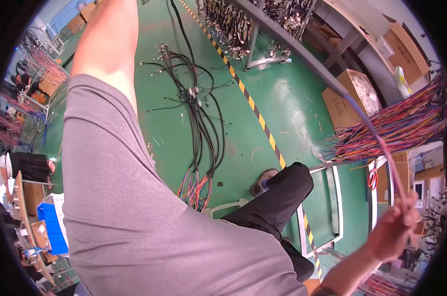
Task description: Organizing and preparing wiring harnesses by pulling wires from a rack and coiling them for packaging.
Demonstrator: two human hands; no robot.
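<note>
At the right edge my right hand is closed around a thin bundle of pinkish wires. The strand is blurred and runs from the fist up and left, turning purple where it lines up with a long grey bar; where it ends I cannot tell. Behind it a thick bundle of red, blue and purple wires lies across a frame. My left arm reaches forward past the upper edge, with its hand outside the picture.
Black cables with connectors lie on the green floor beside a yellow-black stripe. Red-handled scissors hang near a white metal frame. Cardboard boxes stand at right, a blue bin at left. A person's dark-trousered leg is below.
</note>
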